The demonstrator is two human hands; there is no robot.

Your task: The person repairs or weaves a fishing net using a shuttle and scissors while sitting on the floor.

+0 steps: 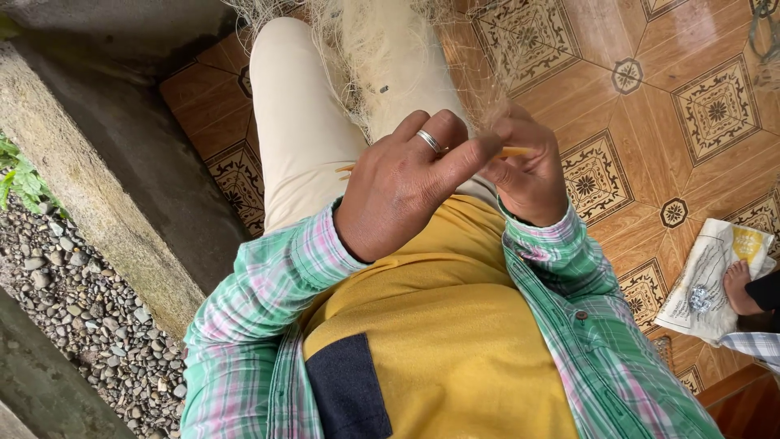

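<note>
A pale, fine-meshed net [382, 49] lies over my lap on cream trousers [296, 122] and runs away from me. My left hand [402, 187], with a silver ring on one finger, is closed with its fingers pinching the net's strands. Touching it on the right, my right hand [532, 175] grips a slim yellow netting needle [517, 151]. The needle's thin far end [346, 168] sticks out left of my left hand. Both hands meet just above my yellow shirt.
Brown patterned floor tiles [650, 97] spread to the right. A concrete ledge [97, 187] runs along the left, with gravel [81, 317] and a green plant [20, 179] beyond it. Another person's bare foot [738, 286] rests on a white printed sack [707, 284].
</note>
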